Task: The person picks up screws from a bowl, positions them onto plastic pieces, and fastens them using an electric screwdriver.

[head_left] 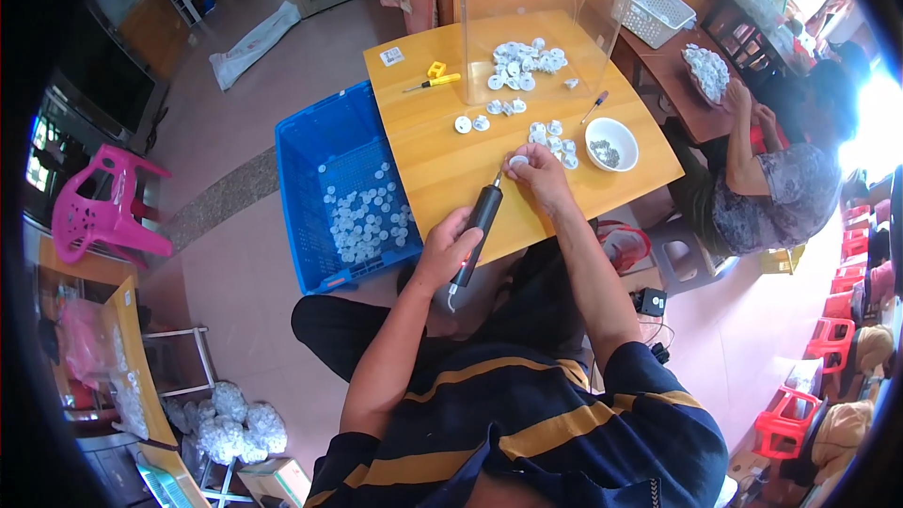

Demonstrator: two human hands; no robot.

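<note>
My left hand (446,246) is wrapped round a black electric screwdriver (483,223) with a white cable at its lower end. The tool slants up to the right, and its bit reaches a small round white plastic part (516,162). That part is pinched in the fingers of my right hand (541,179) over the yellow table (442,169). Just beyond my right hand lies a group of similar white parts (553,138). A white bowl (611,145) of small metal pieces, probably screws, stands to its right. Whether the bit touches a screw is too small to tell.
A clear plastic bin (544,0) on its side holds more white parts. A yellow screwdriver (433,83) and another screwdriver (594,106) lie on the table. A blue crate (299,198) with white parts stands left. A person (776,179) works at a brown table on the right.
</note>
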